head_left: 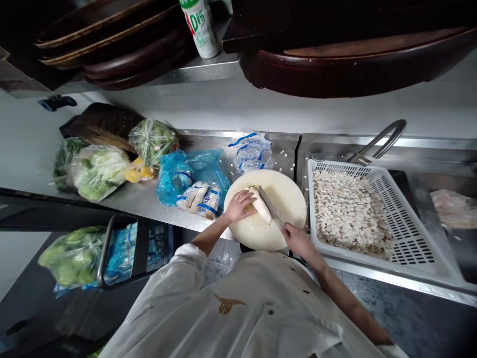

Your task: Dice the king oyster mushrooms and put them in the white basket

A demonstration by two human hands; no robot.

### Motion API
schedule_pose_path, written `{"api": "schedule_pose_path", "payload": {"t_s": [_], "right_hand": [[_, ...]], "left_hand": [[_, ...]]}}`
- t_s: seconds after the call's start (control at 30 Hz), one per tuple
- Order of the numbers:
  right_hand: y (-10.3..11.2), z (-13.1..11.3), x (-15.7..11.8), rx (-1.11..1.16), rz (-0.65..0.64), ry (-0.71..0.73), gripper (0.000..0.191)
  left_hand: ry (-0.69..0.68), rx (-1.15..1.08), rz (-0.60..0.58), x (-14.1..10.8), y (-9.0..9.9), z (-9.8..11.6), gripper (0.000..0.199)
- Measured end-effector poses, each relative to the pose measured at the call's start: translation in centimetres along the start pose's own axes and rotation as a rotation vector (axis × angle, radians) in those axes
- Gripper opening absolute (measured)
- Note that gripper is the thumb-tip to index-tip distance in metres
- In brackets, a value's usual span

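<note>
The mushroom point(263, 209) lies on the board point(288, 191), its long axis almost parallel to the knife point(273, 210). The left hand point(240, 205) is nearer, holding it from the left; the right hand point(298, 241) holds the knife.

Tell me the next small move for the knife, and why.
Probably a lengthwise slice down the long pale mushroom: the knife, held in the right grip, lies along its side, and the left grip rests against it on the round board. Small chopped pieces in the white basket also suggest more cutting.
</note>
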State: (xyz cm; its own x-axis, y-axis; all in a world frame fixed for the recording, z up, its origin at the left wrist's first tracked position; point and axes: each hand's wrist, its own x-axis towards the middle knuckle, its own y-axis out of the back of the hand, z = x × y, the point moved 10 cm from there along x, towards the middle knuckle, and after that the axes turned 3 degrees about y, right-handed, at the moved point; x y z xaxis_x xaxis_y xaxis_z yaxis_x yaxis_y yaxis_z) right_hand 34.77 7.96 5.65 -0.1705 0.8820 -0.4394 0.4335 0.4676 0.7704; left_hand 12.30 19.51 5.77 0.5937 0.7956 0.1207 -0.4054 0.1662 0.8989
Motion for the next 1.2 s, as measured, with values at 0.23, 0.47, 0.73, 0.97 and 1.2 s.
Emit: {"api": "schedule_pose_path", "payload": {"t_s": [0.23, 0.47, 0.73, 0.97, 1.2], "right_hand": [[0.0, -2.6, -2.9, -0.046, -0.031, -0.001, 0.033], [1.3, -6.3, -2.8, -0.242, 0.051, -0.111, 0.037], [1.3, -8.1, -1.5, -0.295, -0.004, -0.091, 0.037], [-1.1, -8.0, 3.0, -0.268, -0.096, -0.157, 0.040], [1.8, -8.4, -0.5, -0.284, 0.006, -0.106, 0.042]], "left_hand": [[-0.105, 0.027, 0.139, -3.1, -0.5, -1.1, 0.059], [-0.127, -0.004, 0.152, -2.5, -0.2, -1.9, 0.045], [-0.137, -0.079, 0.170, -2.1, -0.3, -1.8, 0.044], [-0.114, -0.126, 0.162, -2.1, -0.6, -2.3, 0.046], [-0.170, -0.107, 0.198, -2.7, 0.2, -1.9, 0.041]]}}
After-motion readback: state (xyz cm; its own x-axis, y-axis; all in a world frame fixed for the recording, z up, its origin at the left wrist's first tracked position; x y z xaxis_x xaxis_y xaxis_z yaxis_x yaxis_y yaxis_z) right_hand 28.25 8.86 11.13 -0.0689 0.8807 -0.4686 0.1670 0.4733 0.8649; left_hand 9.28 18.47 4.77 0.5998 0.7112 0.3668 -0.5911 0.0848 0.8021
